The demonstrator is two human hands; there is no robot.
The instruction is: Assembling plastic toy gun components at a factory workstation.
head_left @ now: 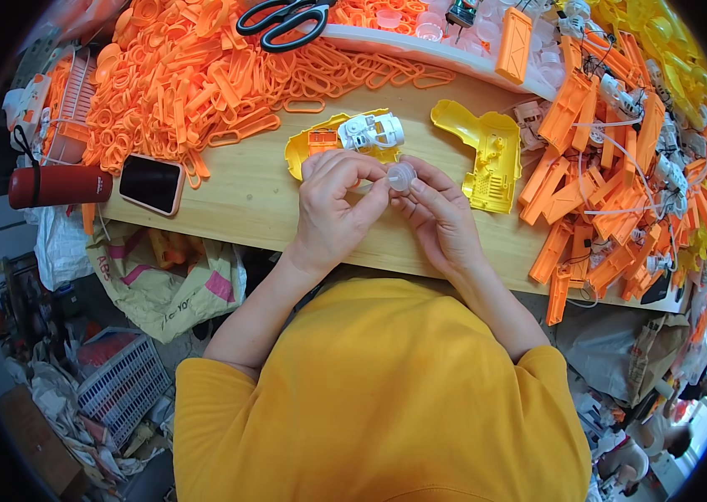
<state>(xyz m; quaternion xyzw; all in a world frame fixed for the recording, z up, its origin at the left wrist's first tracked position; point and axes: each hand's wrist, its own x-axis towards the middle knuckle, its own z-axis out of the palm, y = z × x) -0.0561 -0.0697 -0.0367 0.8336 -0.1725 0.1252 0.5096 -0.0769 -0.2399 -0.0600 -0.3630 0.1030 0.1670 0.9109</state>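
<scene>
Over the near half of the table, my left hand [335, 205] and my right hand [445, 216] meet at a small clear round plastic piece [401, 176]. The right thumb and fingers pinch its side, while the left fingertips close on its left edge. Just beyond them lies a yellow toy-gun-shaped shell half [297, 155], holding a white mechanism [370, 131] and an orange box-like part [322, 140]. My left hand partly covers that shell. A second yellow shell half [491, 159], inner side up, rests to the right of my right hand.
Loose orange plastic parts [178, 84] heap at the back left, with black-handled scissors [282, 21] above. A phone [151, 184] and red cylinder [61, 186] lie left. Orange casings with wires [604, 184] pile right. A white tray [445, 54] holds clear cups.
</scene>
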